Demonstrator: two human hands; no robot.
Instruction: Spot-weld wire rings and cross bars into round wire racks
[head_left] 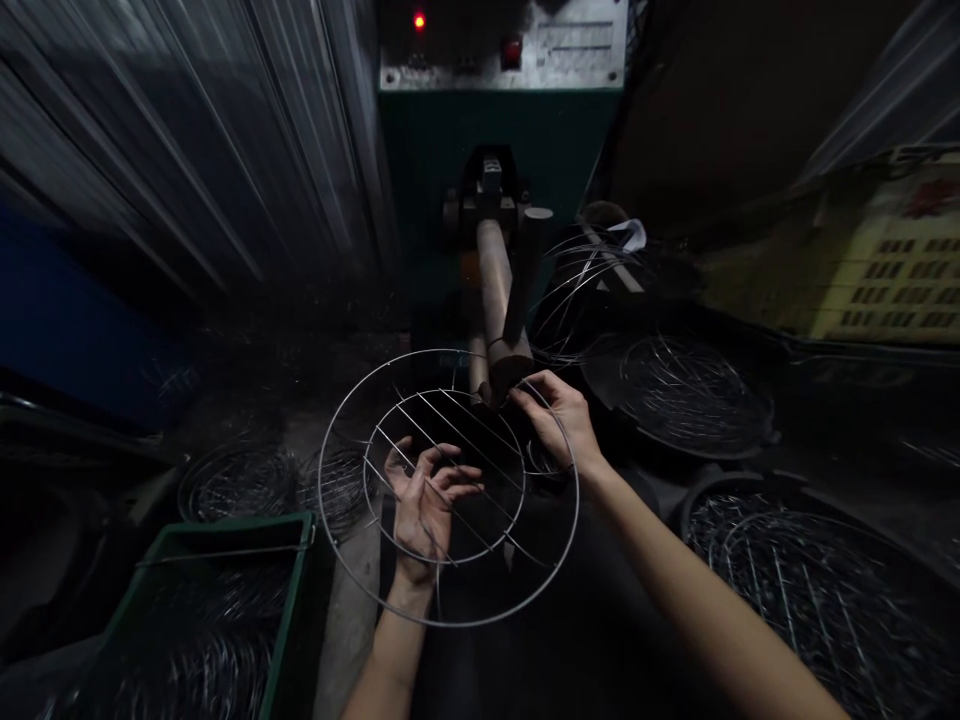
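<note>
A round wire rack [466, 626], with two concentric rings and several parallel cross wires, is held tilted in front of a spot welder's metal arm [495, 275]. My left hand [424, 505] is palm up beneath the rack, seen through its wires, with the fingers apart and partly curled. At the rack's far right edge, my right hand [559, 415] pinches thumb and forefinger together by the outer ring, close to the arm's blunt tip [510, 362]. Any small piece between those fingertips is too dark to make out. A dark upright rod [527, 275] stands against the arm.
The green machine body [427, 130] carries a panel with a lit red lamp [419, 21]. A green crate [304, 560] of wire pieces sits at lower left. On the right are dark basins [765, 430] of wire parts and a yellow crate [862, 270]. Loose wires [585, 265] bristle behind the arm.
</note>
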